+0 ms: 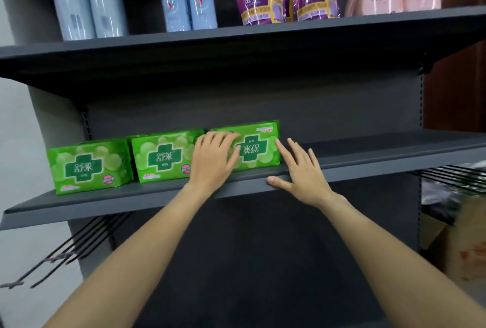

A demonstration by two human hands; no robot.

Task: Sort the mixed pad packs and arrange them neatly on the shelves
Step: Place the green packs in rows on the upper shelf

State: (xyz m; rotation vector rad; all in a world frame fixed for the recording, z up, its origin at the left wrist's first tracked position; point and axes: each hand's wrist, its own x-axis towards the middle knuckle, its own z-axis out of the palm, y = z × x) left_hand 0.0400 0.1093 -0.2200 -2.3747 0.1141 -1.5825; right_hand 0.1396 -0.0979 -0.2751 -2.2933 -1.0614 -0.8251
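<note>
Shelf (110, 204) dark grey; left hand (213, 159) flat on pack (256, 149); right hand (299, 172) splayed, empty.

A dark grey metal shelving unit (342, 107) fills the view, its solid back panel flanked by slotted uprights. To its left stands a pale wall (15, 128), with black wire hooks (73, 246) jutting out beneath the shelf. At the right edge sit a reddish-brown wooden panel (457, 83) and a cardboard box (462, 238).
</note>
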